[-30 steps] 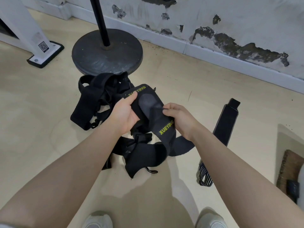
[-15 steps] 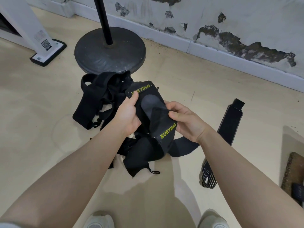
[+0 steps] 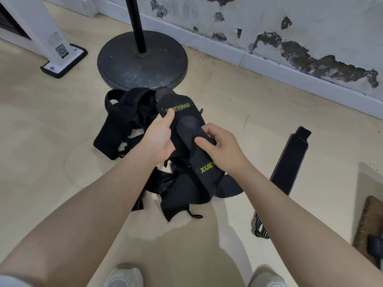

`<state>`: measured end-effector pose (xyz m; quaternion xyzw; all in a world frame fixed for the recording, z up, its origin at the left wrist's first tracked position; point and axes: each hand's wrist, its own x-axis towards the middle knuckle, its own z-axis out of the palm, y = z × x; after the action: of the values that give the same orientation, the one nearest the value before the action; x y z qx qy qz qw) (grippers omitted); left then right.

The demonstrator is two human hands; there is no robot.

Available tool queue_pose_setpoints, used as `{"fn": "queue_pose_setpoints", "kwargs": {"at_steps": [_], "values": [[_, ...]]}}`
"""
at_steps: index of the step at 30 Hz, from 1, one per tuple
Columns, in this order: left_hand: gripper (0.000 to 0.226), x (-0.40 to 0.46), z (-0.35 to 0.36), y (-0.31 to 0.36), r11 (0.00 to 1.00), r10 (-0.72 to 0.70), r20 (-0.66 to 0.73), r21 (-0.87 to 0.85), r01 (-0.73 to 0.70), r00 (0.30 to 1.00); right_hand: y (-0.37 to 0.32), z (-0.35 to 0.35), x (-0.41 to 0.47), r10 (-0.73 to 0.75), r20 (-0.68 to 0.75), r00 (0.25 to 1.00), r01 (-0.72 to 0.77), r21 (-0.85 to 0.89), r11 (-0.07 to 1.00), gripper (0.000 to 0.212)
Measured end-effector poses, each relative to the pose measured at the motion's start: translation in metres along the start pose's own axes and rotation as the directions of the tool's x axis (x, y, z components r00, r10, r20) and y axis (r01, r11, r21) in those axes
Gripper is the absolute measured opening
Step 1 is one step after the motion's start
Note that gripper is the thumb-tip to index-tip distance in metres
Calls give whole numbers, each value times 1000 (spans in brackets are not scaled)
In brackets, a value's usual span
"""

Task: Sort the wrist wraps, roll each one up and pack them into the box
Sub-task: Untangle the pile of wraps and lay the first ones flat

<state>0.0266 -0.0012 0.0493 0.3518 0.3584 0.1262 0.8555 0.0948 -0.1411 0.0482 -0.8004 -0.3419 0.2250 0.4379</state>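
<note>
Head view: the left hand (image 3: 158, 137) pinches the wrist wrap (image 3: 186, 129) near its XUEYING label; the right hand (image 3: 222, 148) grips its lower fold, above the tangled pile of wraps (image 3: 124, 121). It looks soft, light and floppy, best held at one end for rolling. Beige floor (image 3: 51, 141), round stand base (image 3: 143, 61), peeling wall (image 3: 310, 27); no box visible.

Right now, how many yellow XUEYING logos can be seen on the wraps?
2. One logo sits above the left hand; the other logo is partly covered by the right hand. The pile may hide more.
</note>
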Motion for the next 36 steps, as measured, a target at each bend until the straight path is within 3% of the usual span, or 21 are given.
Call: {"fn": "queue_pose_setpoints", "kwargs": {"at_steps": [2, 7, 12, 16, 18, 24, 32, 36], "values": [[29, 3, -2, -5, 999, -33, -76, -44, 30, 997, -2, -2, -3, -13, 130, 991, -23, 270, 963, 11], [31, 6, 7, -15, 997, -65, -177, -55, 56, 982, 5, -10, -5, 39, 263, 964, -169, 494, 853, 6], [29, 4, 13, -16, 997, -68, -217, -55, 58, 974, 7, -19, -5, 44, 333, 942, -220, 513, 830, 19], [33, 16, -8, -2, 985, -78, -348, -173, 18, 934, 4, -29, -3, -3, 389, 921, -232, 557, 798, 13], [22, 13, -11, 3, 991, -37, -329, -135, -8, 944, -1, -34, -2, 6, 398, 917, -210, 470, 857, 5], [30, -2, 15, 2, 999, -10, -49, -37, 8, 999, -13, -13, 5, 114, 171, 979, -154, 238, 959, 25], [40, -3, 11, 0, 999, -22, 23, -23, 22, 1000, -9, -12, 7, 186, 24, 982, -187, 187, 964, 22], [38, -7, 16, -1, 1000, -7, 41, -15, 8, 999, -9, -2, 9, 243, -72, 967, -228, 173, 958, 35]]}}
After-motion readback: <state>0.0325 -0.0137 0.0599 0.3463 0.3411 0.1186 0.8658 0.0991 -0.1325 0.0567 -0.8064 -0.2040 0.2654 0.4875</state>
